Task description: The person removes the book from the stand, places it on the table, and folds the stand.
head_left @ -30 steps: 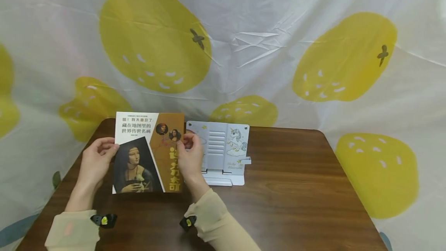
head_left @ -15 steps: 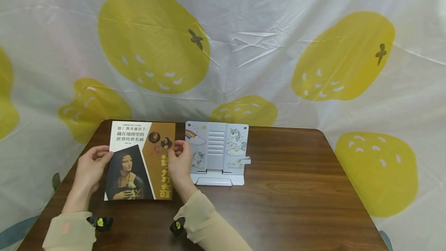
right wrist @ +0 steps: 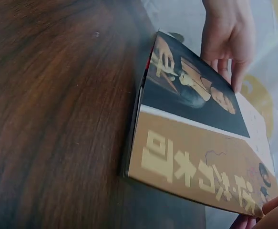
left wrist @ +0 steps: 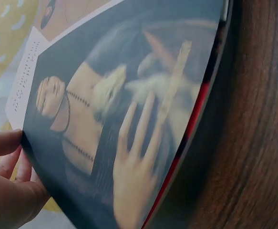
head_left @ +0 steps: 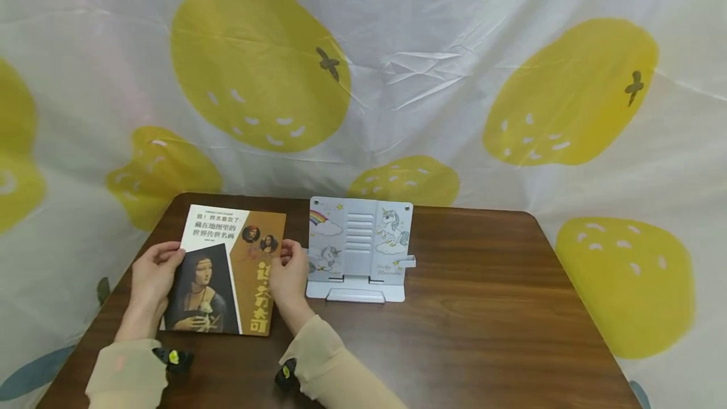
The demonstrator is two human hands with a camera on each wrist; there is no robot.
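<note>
Between both hands is a book (head_left: 250, 270) with a painted portrait on a white and orange-brown cover. My left hand (head_left: 152, 278) pinches its left edge, thumb on the front cover and fingers behind. At the opposite edge my right hand (head_left: 291, 273) grips it the same way. In the left wrist view the book (left wrist: 96, 95) slants close over the table, its page edges toward the wood. The right wrist view shows the cover (right wrist: 186, 162) and the left hand (right wrist: 228, 36) at the far edge. To the right of my right hand stands a white book stand (head_left: 359, 248) with unicorn drawings.
The brown wooden table (head_left: 483, 308) has a rounded far corner. Behind it hangs a white curtain (head_left: 420, 17) with large yellow fruit prints. A small metal clip (head_left: 406, 262) juts from the stand's right side, and a ledge (head_left: 355, 295) runs along its front.
Both hands have carried the book left and down, toward the near side of the table. It now leans a little clockwise. More of the stand's left panel shows.
</note>
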